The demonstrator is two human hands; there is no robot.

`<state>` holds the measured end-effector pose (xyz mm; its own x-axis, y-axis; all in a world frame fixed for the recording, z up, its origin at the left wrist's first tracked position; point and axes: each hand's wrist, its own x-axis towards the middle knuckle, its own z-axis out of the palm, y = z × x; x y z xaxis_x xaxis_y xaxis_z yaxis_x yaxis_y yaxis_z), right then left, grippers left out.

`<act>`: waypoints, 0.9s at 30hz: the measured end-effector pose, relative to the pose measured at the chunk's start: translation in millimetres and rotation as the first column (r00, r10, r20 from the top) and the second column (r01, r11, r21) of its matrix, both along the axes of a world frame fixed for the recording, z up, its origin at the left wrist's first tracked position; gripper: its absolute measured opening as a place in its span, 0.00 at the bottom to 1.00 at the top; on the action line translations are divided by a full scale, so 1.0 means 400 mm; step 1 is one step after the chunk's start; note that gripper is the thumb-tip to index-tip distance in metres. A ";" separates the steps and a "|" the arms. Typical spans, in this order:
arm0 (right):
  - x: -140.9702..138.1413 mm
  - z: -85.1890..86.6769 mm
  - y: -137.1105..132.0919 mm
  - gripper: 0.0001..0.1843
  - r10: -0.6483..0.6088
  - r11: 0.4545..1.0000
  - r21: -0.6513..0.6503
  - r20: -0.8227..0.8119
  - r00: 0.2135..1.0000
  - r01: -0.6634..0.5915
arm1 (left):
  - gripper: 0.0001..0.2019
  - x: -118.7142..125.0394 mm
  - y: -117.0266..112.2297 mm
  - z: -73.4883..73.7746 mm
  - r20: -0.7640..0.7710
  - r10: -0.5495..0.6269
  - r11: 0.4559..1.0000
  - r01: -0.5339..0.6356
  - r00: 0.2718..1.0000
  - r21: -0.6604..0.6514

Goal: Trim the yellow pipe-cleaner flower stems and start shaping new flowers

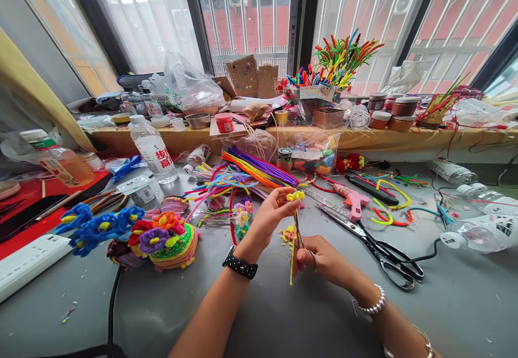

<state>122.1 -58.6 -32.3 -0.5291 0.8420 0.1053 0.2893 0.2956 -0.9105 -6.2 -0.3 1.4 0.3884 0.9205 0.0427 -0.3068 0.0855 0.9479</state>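
A yellow pipe cleaner (292,263) is being held upright over the grey table (259,320), at the middle of its near part. Its curled top end is being pinched between the thumb and fingertips of the left hand (269,217), whose fingers are being drawn narrow and closed on it. Its straight lower part is being gripped by the right hand (326,263), which is being held closed around it, slightly to the right and nearer. A thin dark strand is also being caught in that hand, and what it is cannot be told. A black watch (239,265) is being worn on the left wrist and a bead bracelet (374,305) on the right wrist.

Yellow scraps (288,235) are being shown on the table just behind the stem, between the two hands. To the right, the hands are being flanked by black-handled scissors (366,236), lying flat with the blades pointing far and left, and a pink glue gun (353,201) is being shown just beyond them. Farther off, behind the left hand, a loose bundle of coloured stems (254,168) is being spread across the table. To the left, a cluster of finished flowers (133,234) in blue, red, orange and purple is being displayed, well apart from the hands. Beyond it a water bottle (152,150) is being stood upright, and a white power strip (28,261) is being shown at the near left edge. On the far sill, a pot of bright stems (342,61) is being lit by the window.
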 end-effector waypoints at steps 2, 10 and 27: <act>-0.001 0.001 0.000 0.33 -0.012 1.000 -0.002 0.002 1.000 0.012 | 0.17 0.001 0.001 -0.003 -0.001 0.003 1.000 -0.003 1.000 0.003; 0.011 0.004 0.010 0.31 -0.096 0.993 0.075 0.034 0.995 0.094 | 0.15 0.002 0.004 0.000 -0.047 0.041 0.999 -0.040 0.998 0.028; 0.039 0.009 0.025 0.33 -0.256 0.961 0.155 0.190 0.948 0.229 | 0.16 -0.026 -0.002 0.021 -0.506 -0.308 0.913 0.400 0.806 0.082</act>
